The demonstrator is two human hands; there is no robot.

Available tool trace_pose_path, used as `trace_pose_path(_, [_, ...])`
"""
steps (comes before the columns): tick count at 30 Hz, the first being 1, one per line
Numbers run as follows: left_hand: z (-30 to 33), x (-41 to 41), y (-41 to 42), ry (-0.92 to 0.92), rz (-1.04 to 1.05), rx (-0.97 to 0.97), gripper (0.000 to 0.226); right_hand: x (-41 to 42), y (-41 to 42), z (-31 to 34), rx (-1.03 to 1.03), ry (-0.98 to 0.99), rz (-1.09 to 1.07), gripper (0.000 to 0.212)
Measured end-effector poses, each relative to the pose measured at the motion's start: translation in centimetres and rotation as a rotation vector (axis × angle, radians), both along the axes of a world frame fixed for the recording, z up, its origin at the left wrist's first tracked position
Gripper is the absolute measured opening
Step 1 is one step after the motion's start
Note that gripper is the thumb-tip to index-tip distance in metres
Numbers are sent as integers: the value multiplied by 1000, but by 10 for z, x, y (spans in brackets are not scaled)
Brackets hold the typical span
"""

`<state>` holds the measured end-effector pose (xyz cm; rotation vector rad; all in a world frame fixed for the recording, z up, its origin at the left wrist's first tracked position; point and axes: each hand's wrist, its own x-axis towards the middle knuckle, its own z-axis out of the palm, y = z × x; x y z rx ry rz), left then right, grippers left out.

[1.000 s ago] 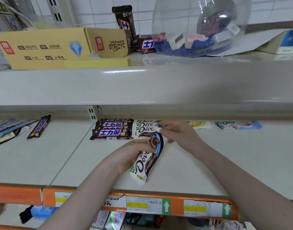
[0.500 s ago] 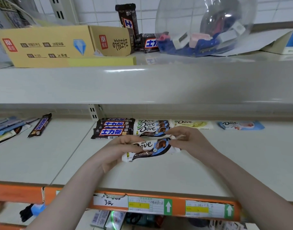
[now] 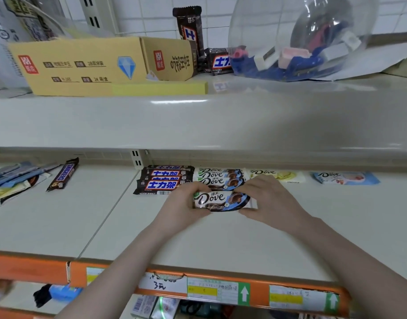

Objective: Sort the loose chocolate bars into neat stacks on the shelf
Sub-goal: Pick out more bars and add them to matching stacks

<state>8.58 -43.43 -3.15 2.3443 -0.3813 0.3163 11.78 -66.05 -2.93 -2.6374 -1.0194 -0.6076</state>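
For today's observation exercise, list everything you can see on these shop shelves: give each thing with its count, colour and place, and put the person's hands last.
Held Dove bar: one, brown and white, level between both hands, in front of the Dove stack.
Dove stack: about three bars, brown and white, back of middle shelf.
Snickers stack: exact count unclear, dark brown with blue lettering, left of the Dove stack.
Yellow Dove bar: one, pale yellow, right of the Dove stack.
Blue Dove bar: one, light blue, far right.
Loose Snickers bar: one, brown, left section, lying at an angle.
Cardboard box: one, yellow, top shelf.
Clear dome: one, transparent, top shelf right.
Left hand: grips the bar's left end.
Right hand: grips its right end.
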Motion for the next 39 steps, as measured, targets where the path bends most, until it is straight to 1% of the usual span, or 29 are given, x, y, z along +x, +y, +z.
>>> trace_pose_path(2, [-6, 6, 2, -106, -19, 206, 37, 7, 1, -2, -13, -15, 0, 41])
trace_pose_path(4, [-9, 13, 4, -166, 12, 357, 38, 13, 2, -5, -20, -9, -5, 42])
trace_pose_path(7, [-9, 25, 5, -190, 65, 508, 44, 22, 6, -6, -36, -11, -24, 42])
trace_pose_path(10, [-10, 37, 7, -185, 44, 617, 47, 29, 6, -8, -52, 17, -58, 42])
trace_pose_path(12, [-13, 43, 9, -177, 28, 638, 47, 31, 6, -10, -39, 54, -80, 40])
trace_pose_path(17, [-17, 46, 12, -180, 8, 636, 46, 34, 6, -15, -47, 54, -80, 37])
trace_pose_path(21, [-17, 44, 11, -177, 15, 644, 44, 35, 8, -21, -27, 80, -120, 35])
trace_pose_path(25, [-15, 43, 8, -158, 24, 677, 46, 34, 11, -24, -13, 64, -159, 33])
trace_pose_path(28, [-17, 42, 5, -133, 45, 721, 49, 33, 12, -23, -33, 79, -191, 35])
trace_pose_path(33, [-12, 29, -3, -103, 141, 689, 53, 26, 13, -17, -47, 119, -204, 39])
trace_pose_path(39, [-5, -17, -14, -40, 403, 545, 46, -15, 14, -1, 40, 152, -280, 32])
